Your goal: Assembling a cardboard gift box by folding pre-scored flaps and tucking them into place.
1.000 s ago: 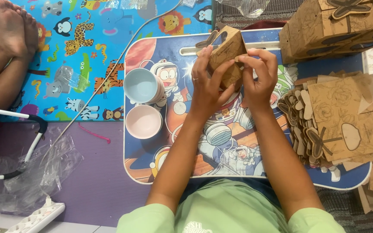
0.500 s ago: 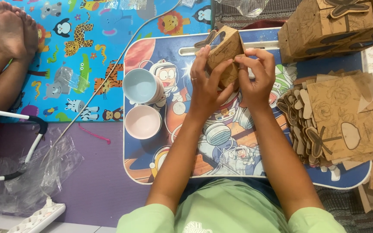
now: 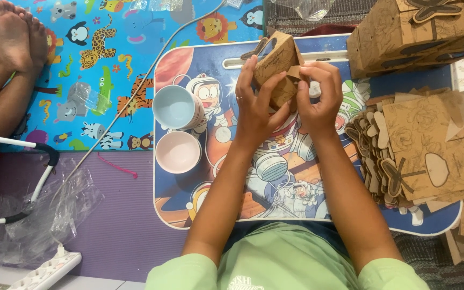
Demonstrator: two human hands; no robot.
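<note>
Nearest the camera: light green shirt, both forearms reaching forward over a small lap table (image 3: 200, 217) with a cartoon astronaut print. At the table's left part, two small bowls side by side: a pink bowl (image 3: 178, 151) nearer, a pale blue bowl (image 3: 174, 107) beyond it, touching. To the right, a stack of flat brown cardboard cut-outs (image 3: 420, 145) overhangs the table edge.

Left hand (image 3: 253, 104) and right hand (image 3: 318, 96) both close on a small brown cardboard box (image 3: 276, 62), held above the table's far middle; fingers pinch its sides and flap.

Floor: purple mat, crumpled clear plastic (image 3: 44, 215), white power strip (image 3: 44, 271). Farther: animal-print play mat (image 3: 108, 64), another person's bare feet (image 3: 20, 37) on it. Far right: assembled cardboard boxes (image 3: 404, 35).
</note>
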